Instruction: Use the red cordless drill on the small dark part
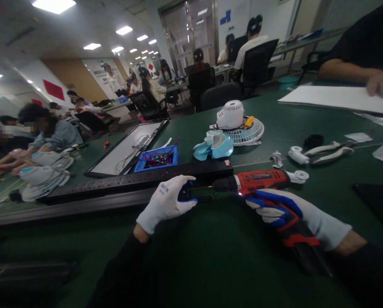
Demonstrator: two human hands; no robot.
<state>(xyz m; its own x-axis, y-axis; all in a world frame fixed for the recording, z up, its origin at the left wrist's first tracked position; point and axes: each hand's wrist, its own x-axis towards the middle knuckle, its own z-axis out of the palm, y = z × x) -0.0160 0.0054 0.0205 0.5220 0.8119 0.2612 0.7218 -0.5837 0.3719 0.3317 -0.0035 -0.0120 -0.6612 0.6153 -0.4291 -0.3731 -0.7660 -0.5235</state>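
Note:
My left hand (167, 200), in a white and blue glove, curls its thumb and fingers around the end of a long dark rail (92, 204). In my right hand (294, 209), also gloved, is a red and black cordless drill (258, 180), gripped by its handle. The drill lies nearly level, with its light lit. Its long thin bit (202, 187) points left at the rail's end, between my left thumb and fingers. Whether the bit tip touches anything there I cannot make out. Just behind the rail lies a long black strip with small red marks (114, 182).
Behind the strip are a blue basket of wires (178, 159), a framed white panel (114, 155), blue fan blades (214, 146) and a white fan housing (231, 114). Pliers (332, 156) lie at right. Another person's hand (382, 83) rests on a white sheet (335, 99).

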